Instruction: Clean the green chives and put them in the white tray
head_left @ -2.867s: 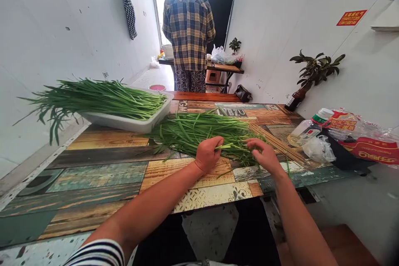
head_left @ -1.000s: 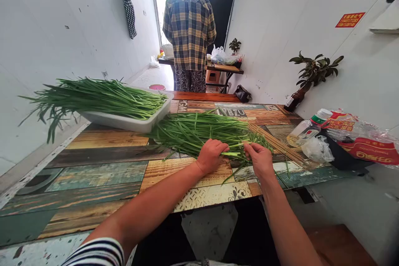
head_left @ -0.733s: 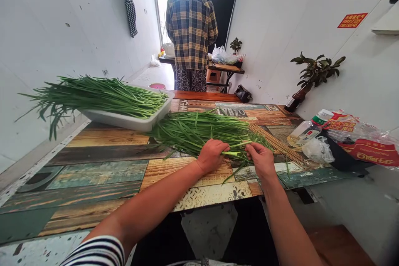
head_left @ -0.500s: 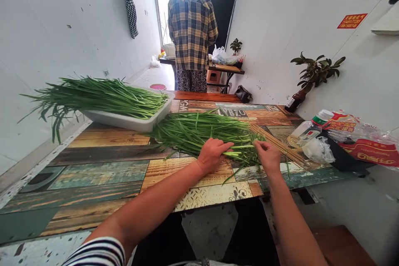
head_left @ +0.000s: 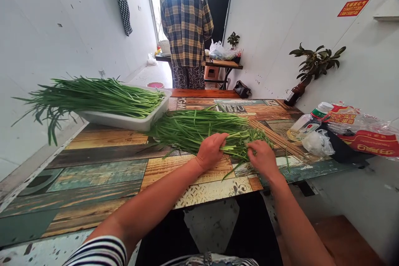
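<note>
A loose pile of long green chives lies on the patchwork-patterned table. My left hand is closed round a small bunch of chive stems at the near edge of the pile. My right hand rests just to the right, fingers curled and pinching the pale stem ends of the same bunch. A row of thin bamboo skewers lies under the right end of the pile.
A white tray heaped with more chives stands at the back left by the wall. A clear bottle, plastic bags and a plant in a brown bottle sit at the right. A person in a plaid shirt stands beyond, back turned.
My right hand went out to the right along the stems, then came back close to my left hand. My left hand keeps its hold on the bunch. The view tipped slightly.
</note>
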Tool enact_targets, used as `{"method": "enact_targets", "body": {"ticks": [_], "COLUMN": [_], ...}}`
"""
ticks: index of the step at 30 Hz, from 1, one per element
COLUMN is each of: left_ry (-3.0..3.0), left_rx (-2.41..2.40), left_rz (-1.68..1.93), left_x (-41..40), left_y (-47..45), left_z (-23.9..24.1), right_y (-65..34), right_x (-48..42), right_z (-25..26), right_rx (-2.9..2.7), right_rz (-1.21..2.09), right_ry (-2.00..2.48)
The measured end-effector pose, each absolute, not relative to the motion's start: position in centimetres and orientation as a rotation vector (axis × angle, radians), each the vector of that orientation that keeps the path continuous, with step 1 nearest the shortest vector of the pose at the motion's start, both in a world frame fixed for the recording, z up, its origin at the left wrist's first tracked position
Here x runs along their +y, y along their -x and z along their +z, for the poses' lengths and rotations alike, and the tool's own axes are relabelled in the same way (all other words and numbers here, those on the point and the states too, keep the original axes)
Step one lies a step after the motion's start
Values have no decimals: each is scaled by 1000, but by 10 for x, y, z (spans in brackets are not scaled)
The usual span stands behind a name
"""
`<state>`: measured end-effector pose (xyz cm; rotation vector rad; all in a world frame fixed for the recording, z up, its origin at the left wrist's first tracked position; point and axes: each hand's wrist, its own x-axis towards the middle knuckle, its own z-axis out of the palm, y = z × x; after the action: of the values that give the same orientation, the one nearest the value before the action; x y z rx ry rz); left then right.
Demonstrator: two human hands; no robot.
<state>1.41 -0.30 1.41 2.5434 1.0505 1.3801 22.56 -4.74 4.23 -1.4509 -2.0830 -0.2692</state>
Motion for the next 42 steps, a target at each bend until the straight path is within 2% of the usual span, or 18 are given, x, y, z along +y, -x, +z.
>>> {"method": "enact_targets", "body": {"ticks": [5, 11, 14, 18, 24, 26, 28, 32, 36, 42], "left_ry": [-2578, -2631, -2654, -2691, -2673, -2662, -2659, -2670, -2674, -2659], "left_rx": [1052, 825, 821, 896, 909, 908, 900, 881, 825, 851], "left_rz": [1307, 1248, 1165, 1122, 1331, 1390, 1420, 1407, 1378, 1292], "left_x": [-2, -2, -3, -3, -2, -1, -1, -2, -2, -3], "left_y": [-14, -15, -16, -16, -17, -18, -18, -17, -17, -16], "left_z": [12, 16, 15, 11, 8, 8, 7, 7, 6, 8], "right_y": [-217, -210, -205, -219, -245, -240, -227, -198, -187, -198], "right_x": [-49, -50, -47, -34, -27, -34, -42, -49, -45, -43], "right_z": [33, 44, 41, 29, 40, 48, 54, 53, 41, 28], "right_rx": [-2257, -1819, -1659, -1476, -1503, -1535, -1516, -1210, -911, -1079], "right_rz": [-110, 337, 421, 274, -29, 135, 432, 846, 991, 1010], "right_ry": [1353, 1244, 1266, 1434, 1804, 1805, 1722, 1566, 1351, 1230]}}
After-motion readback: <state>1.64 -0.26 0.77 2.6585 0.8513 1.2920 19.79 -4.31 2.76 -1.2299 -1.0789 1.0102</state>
